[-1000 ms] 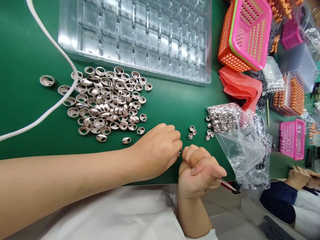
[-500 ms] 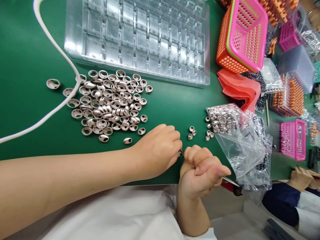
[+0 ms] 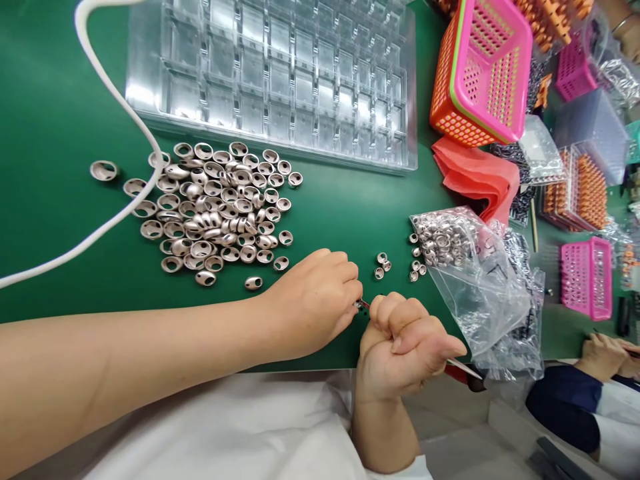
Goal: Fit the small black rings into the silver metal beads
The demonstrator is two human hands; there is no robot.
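My left hand (image 3: 320, 300) reaches in from the left, its fingers pinched together on a small shiny metal piece that is mostly hidden. My right hand (image 3: 405, 347) is closed in a fist around a slim metal tool (image 3: 464, 367); its pale end sticks out past the thumb, and a thin reddish tip meets the left fingertips. The tool's kind cannot be made out. Beyond my left wrist lies a pile of silver oval metal rings (image 3: 220, 207) with holes. A few smaller metal rings (image 3: 383, 265) lie just past my right hand.
A clear compartment tray (image 3: 290, 80) stands at the back. A white cable (image 3: 120, 100) crosses the left side. On the right are a plastic bag of metal parts (image 3: 443, 237), red cloth (image 3: 475, 170), stacked baskets (image 3: 443, 100) and another person's hands (image 3: 603, 357).
The whole view has shifted slightly. A reddish tip shows more clearly between my hands, and my right thumb has moved slightly right. Both grips stay the same.
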